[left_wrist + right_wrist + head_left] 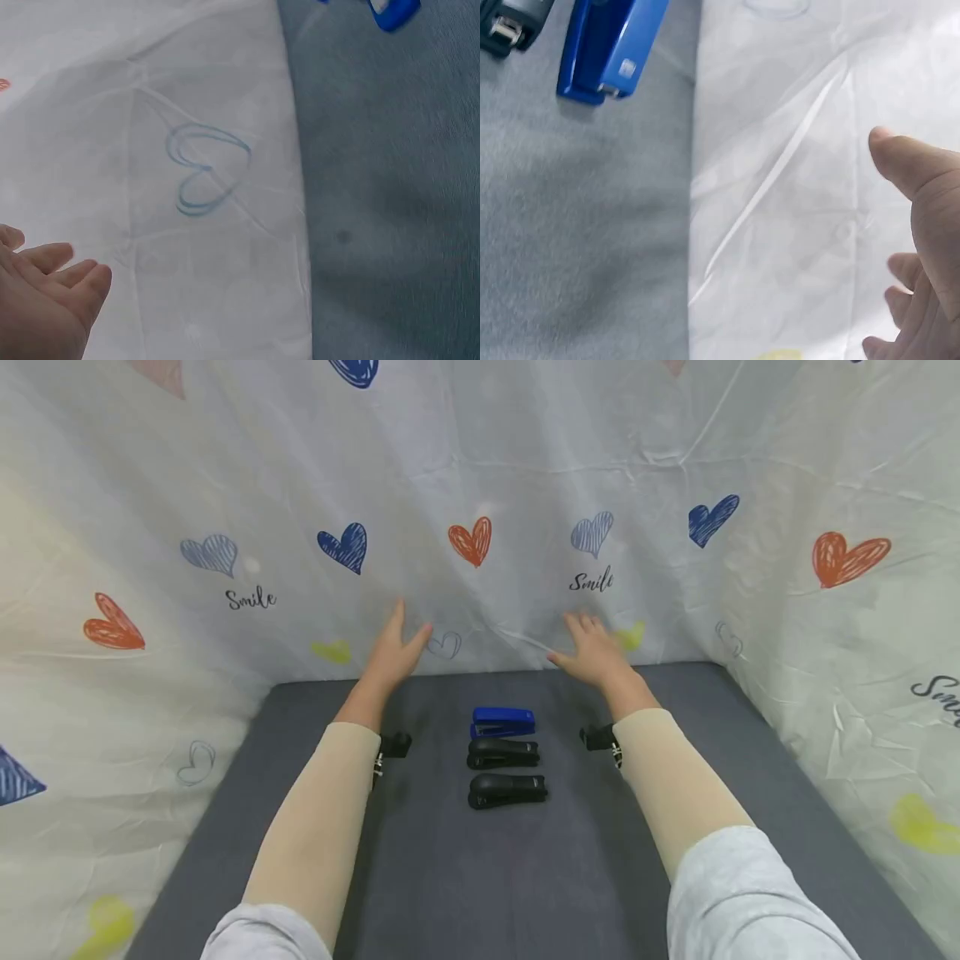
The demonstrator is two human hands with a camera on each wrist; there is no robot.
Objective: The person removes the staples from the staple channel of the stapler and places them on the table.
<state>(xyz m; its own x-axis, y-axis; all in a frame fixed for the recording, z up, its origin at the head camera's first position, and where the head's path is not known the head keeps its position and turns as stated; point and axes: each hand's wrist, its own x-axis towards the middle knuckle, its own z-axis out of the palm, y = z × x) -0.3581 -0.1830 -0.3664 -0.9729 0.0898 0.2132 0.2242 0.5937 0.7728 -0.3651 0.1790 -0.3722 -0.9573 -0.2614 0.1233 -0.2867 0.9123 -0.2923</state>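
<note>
Three staplers lie in a column on the dark grey table, between the two forearms. Farthest back is a blue stapler (502,722), its end also in the right wrist view (615,52). Just in front of it lies a black stapler (503,753), and a second black stapler (507,791) is nearest to me. My left hand (393,652) is held out beyond the blue stapler to the left, fingers extended, holding nothing. On the other side my right hand (594,652) reaches out with fingers spread, also bare. Neither hand touches a stapler.
A white curtain (525,510) printed with hearts and "Smile" hangs behind and along both sides of the table (450,885). Small black wrist cameras (395,745) are strapped under both wrists.
</note>
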